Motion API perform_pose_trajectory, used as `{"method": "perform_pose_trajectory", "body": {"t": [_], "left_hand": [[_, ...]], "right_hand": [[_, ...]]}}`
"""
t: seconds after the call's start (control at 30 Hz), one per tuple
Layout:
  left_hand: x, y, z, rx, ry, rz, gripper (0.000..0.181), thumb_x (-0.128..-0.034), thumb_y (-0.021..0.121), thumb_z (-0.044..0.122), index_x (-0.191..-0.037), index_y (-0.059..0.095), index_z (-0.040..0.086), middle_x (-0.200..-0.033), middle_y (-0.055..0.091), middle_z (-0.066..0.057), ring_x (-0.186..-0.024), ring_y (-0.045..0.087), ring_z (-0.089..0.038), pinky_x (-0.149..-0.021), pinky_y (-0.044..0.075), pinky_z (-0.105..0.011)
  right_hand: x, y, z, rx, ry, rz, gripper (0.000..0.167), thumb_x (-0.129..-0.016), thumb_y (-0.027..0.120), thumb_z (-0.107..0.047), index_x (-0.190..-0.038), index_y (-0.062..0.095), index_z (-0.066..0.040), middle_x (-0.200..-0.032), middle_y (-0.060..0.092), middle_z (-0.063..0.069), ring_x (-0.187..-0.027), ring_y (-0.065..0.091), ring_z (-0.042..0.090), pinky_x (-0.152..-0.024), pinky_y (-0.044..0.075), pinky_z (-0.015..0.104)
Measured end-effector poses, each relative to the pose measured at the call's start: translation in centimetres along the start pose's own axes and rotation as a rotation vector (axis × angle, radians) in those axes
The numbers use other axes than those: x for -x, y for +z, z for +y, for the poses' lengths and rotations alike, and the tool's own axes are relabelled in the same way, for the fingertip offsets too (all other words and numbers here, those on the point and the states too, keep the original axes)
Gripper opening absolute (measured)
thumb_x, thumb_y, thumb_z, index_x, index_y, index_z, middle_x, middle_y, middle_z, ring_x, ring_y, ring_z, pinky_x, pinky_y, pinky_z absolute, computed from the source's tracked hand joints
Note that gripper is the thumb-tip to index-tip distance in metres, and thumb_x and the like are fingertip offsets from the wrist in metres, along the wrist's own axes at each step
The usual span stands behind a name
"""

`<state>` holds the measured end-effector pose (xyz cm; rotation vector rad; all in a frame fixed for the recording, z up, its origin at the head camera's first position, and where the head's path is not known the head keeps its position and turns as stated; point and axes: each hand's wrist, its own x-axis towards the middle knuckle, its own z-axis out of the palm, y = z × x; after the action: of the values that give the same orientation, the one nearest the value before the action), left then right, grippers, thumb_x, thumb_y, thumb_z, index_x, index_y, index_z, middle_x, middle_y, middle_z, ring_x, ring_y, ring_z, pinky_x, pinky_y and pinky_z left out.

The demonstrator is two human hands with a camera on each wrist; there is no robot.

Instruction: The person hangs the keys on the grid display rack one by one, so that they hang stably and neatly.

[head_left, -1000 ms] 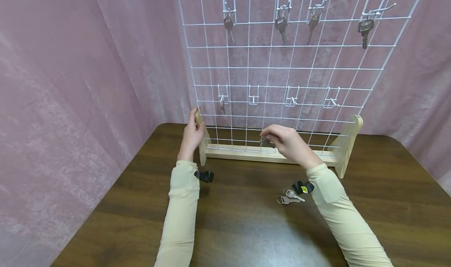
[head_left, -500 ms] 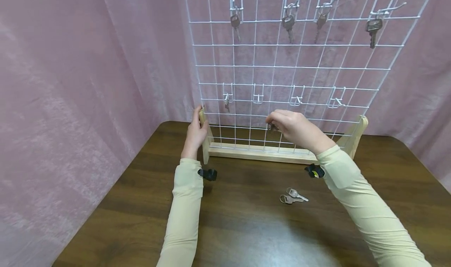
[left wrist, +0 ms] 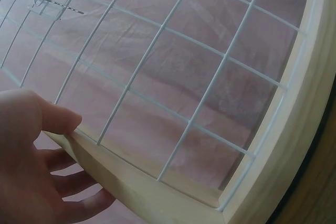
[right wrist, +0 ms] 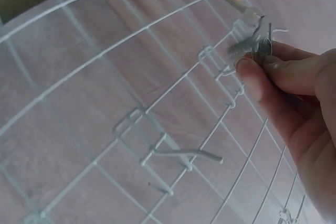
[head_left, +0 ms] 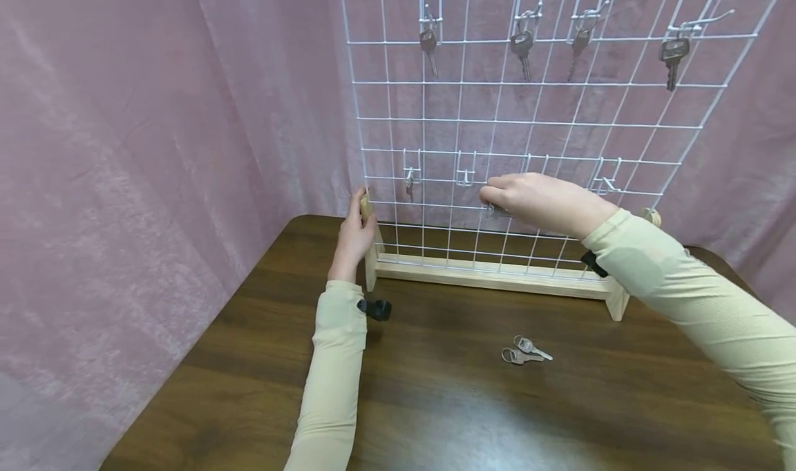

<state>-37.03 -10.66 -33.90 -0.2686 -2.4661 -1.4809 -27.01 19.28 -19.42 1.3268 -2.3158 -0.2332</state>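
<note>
My left hand (head_left: 353, 239) grips the wooden end post (head_left: 371, 267) of a white wire grid rack (head_left: 425, 120). In the left wrist view its thumb lies on one side of the wood and its fingers on the other. My right hand (head_left: 547, 198) is in front of the rack's lower row of hooks and pinches a key (right wrist: 242, 46) by its ring end between thumb and fingertips. A bare hook (head_left: 464, 179) is just left of that hand, and another bare hook (head_left: 604, 184) lies right of it. The hand partly covers the hook between them.
Several keys, such as this one (head_left: 522, 45), hang from the top hooks. A small key (head_left: 409, 186) hangs at lower left. Two ringed keys, one (head_left: 532, 348) beside the other (head_left: 521, 357), lie on the brown table (head_left: 448, 402). A pink curtain (head_left: 249, 112) stands behind.
My right hand has risen from near the rack's base to the lower hook row, carrying the key. The left hand keeps its hold on the post. The view has shifted slightly.
</note>
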Motion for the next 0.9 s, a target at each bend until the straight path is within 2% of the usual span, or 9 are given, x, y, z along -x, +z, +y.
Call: {"method": "perform_pose_trajectory", "body": {"t": [0.13,0.3,0.5,0.67,0.77,0.9], "left_hand": [[0.1,0.1,0.0,0.008,-0.002,-0.006,0.056,-0.1016,0.045,0.018,-0.15,0.022,0.033,-0.141,0.049,-0.028,-0.109,0.06,-0.044,-0.089,0.052,-0.054],[0.2,0.0,-0.1,0.001,-0.004,0.001,0.057,-0.1016,0.044,0.018,-0.151,0.021,0.034,-0.142,0.048,-0.027,-0.11,0.06,-0.044,-0.089,0.052,-0.053],[0.2,0.0,0.0,0.009,-0.003,0.002,0.056,-0.1014,0.045,0.018,-0.15,0.023,0.035,-0.143,0.047,-0.026,-0.11,0.06,-0.045,-0.089,0.052,-0.055],[0.2,0.0,0.1,0.016,-0.007,0.007,0.056,-0.1013,0.045,0.016,-0.149,0.024,0.035,-0.142,0.048,-0.026,-0.109,0.06,-0.045,-0.089,0.052,-0.055],[0.2,0.1,0.1,0.01,-0.007,0.008,0.056,-0.1012,0.045,0.017,-0.15,0.024,0.034,-0.142,0.049,-0.025,-0.111,0.06,-0.045,-0.09,0.052,-0.054],[0.1,0.1,0.0,0.005,0.0,0.014,0.056,-0.1007,0.046,0.016,-0.15,0.024,0.031,-0.142,0.049,-0.026,-0.112,0.059,-0.045,-0.091,0.051,-0.055]], "right_hand": [[-0.1,-0.5,0.4,0.075,-0.049,-0.038,0.038,-0.066,0.057,0.028,-0.086,0.052,-0.004,-0.082,0.061,0.007,-0.074,0.061,0.02,-0.063,0.056,0.033],[-0.9,-1.1,0.9,0.089,-0.078,0.004,0.039,-0.068,0.053,0.031,-0.083,0.052,-0.005,-0.079,0.056,0.006,-0.073,0.056,0.017,-0.054,0.052,0.031],[-2.5,-1.8,1.1,0.018,-0.023,0.063,0.031,-0.078,0.054,0.024,-0.089,0.058,-0.005,-0.086,0.063,0.006,-0.078,0.066,0.021,-0.062,0.056,0.035],[-3.8,-2.1,1.2,-0.047,0.023,0.105,0.013,-0.088,0.06,0.008,-0.093,0.059,-0.003,-0.091,0.068,0.009,-0.083,0.069,0.025,-0.072,0.058,0.038],[-4.2,-2.0,1.2,-0.095,0.06,0.09,0.007,-0.091,0.06,0.001,-0.095,0.06,-0.004,-0.095,0.07,0.009,-0.086,0.07,0.026,-0.076,0.057,0.04],[-4.5,-1.6,1.0,-0.13,0.114,0.031,0.006,-0.094,0.058,-0.003,-0.098,0.06,-0.007,-0.1,0.073,0.008,-0.086,0.07,0.026,-0.077,0.057,0.043]]}}
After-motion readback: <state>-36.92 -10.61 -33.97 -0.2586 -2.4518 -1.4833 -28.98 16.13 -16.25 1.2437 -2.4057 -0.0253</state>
